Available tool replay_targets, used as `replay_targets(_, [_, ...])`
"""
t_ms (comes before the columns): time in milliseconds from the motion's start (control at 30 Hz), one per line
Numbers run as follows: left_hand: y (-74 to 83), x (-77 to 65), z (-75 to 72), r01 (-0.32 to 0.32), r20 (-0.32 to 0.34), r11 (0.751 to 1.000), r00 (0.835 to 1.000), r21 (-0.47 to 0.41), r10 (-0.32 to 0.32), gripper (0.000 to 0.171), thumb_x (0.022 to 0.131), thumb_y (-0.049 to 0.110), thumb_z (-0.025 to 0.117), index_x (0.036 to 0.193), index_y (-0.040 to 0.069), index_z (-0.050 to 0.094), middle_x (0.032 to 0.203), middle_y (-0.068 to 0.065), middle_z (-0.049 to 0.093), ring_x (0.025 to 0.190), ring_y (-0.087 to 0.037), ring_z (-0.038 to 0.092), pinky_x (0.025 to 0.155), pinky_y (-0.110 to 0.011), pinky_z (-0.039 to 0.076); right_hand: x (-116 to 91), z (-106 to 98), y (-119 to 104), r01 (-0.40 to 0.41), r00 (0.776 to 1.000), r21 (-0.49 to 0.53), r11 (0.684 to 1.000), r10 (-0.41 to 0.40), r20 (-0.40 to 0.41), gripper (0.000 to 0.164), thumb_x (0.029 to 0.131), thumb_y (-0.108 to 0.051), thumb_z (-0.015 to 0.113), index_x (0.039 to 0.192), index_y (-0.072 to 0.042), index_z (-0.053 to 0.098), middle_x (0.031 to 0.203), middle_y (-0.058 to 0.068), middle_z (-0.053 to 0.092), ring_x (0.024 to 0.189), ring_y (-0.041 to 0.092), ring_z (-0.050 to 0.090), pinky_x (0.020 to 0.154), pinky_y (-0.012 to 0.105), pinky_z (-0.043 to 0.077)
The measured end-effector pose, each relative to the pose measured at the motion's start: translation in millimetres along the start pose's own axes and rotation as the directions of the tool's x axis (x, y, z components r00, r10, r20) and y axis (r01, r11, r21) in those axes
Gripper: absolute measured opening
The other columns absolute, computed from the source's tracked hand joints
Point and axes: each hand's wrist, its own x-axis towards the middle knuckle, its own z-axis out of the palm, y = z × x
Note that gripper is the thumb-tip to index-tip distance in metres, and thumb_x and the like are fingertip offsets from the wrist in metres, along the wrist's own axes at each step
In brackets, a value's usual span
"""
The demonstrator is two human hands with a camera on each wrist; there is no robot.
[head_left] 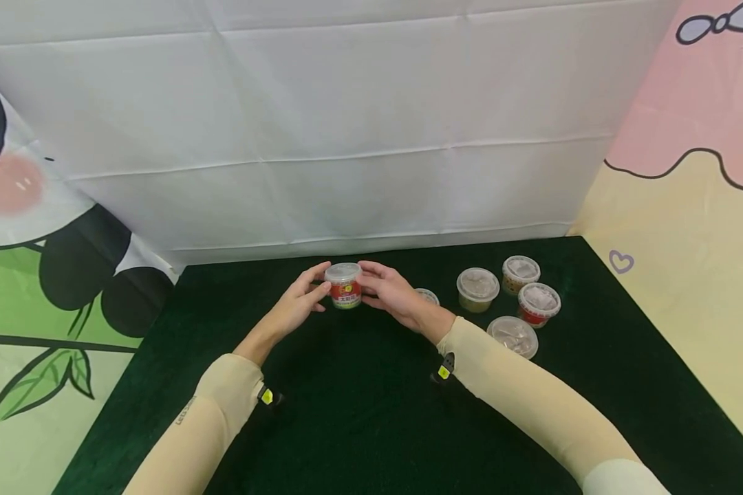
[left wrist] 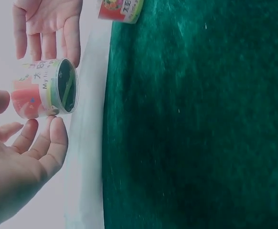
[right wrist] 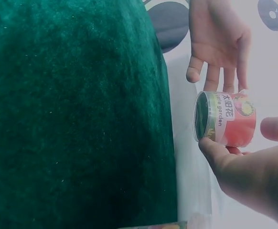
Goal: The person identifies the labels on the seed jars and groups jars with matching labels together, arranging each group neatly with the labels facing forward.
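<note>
A small clear plastic jar (head_left: 345, 289) with a red and green label and a translucent lid is held up near the back of the table, between both hands. My left hand (head_left: 294, 302) holds its left side with the fingertips. From the other side my right hand (head_left: 396, 292) grips it, the index finger by the base in the right wrist view. Both wrist views show the jar's label (left wrist: 31, 95) and its clear base (right wrist: 200, 117). Each thumb stands a little off the jar there. In the head view the right fingertips are partly hidden behind the jar.
To the right on the dark green cloth (head_left: 359, 412) stand several lidded jars, including one with a red label (head_left: 539, 304) and one beside the right forearm (head_left: 512, 335). Another jar (head_left: 428, 295) is mostly hidden behind the right wrist. A white cloth wall (head_left: 347, 137) rises behind the table.
</note>
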Motion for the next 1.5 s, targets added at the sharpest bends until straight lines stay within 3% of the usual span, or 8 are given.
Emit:
replay_targets(333, [-20.2,7.4,-21.0,0.046,-0.029,0.997,0.998,-0.065,-0.048,0.054,0.111,0.018,0.039,0.16,0.005,0.022,0.152,-0.028,0.031,0.13,-0.044,0.044,0.101,-0.052,0.049,35.6,27.6,12.4,0.01,0.997,-0.088,0.996,-0.017,-0.078,0.054,0.108,-0.016,0.051,0.158,-0.009,0.032,0.157,0.012,0.04,0.142,0.028,0.041,0.113,0.047,0.038])
replay_targets(567, [-30.8,8.8,-33.2,0.046,-0.098,0.998,0.994,-0.034,-0.049,0.054,0.108,0.004,0.039,0.158,-0.004,0.02,0.15,-0.032,0.031,0.132,-0.046,0.044,0.104,-0.053,0.045,61.4,48.1,20.8,0.051,0.992,-0.178,0.983,-0.07,-0.104,0.054,0.107,-0.008,0.051,0.158,-0.006,0.032,0.157,0.013,0.041,0.139,0.027,0.045,0.108,0.042,0.044])
replay_targets(833, [-55.0,15.2,-36.6,0.068,-0.14,0.994,0.987,-0.087,-0.08,0.055,0.106,-0.001,0.035,0.158,-0.007,0.017,0.154,-0.034,0.025,0.136,-0.048,0.039,0.109,-0.057,0.039,78.5,63.2,50.2,0.118,0.956,-0.441,0.89,-0.222,-0.192,0.052,0.107,-0.01,0.052,0.156,-0.004,0.036,0.154,0.015,0.045,0.135,0.028,0.05,0.108,0.036,0.044])
replay_targets(1033, [-63.8,15.7,-37.5,0.092,-0.161,0.992,0.981,-0.089,-0.106,0.055,0.108,0.003,0.033,0.159,-0.006,0.014,0.157,-0.034,0.022,0.141,-0.046,0.035,0.109,-0.056,0.04,83.9,68.2,57.6,0.11,0.956,-0.446,0.888,-0.217,-0.196,0.052,0.108,-0.011,0.05,0.157,-0.006,0.035,0.156,0.013,0.043,0.136,0.027,0.05,0.11,0.036,0.042])
replay_targets(1500, [-59.1,13.3,-41.7,0.139,-0.181,0.989,0.975,0.042,-0.13,0.055,0.111,0.015,0.036,0.159,-0.003,0.017,0.159,-0.03,0.023,0.14,-0.043,0.037,0.108,-0.054,0.042,88.2,72.1,58.0,0.12,0.964,-0.439,0.89,-0.21,-0.162,0.054,0.109,-0.018,0.048,0.16,-0.015,0.031,0.16,0.007,0.038,0.14,0.024,0.044,0.111,0.037,0.041])
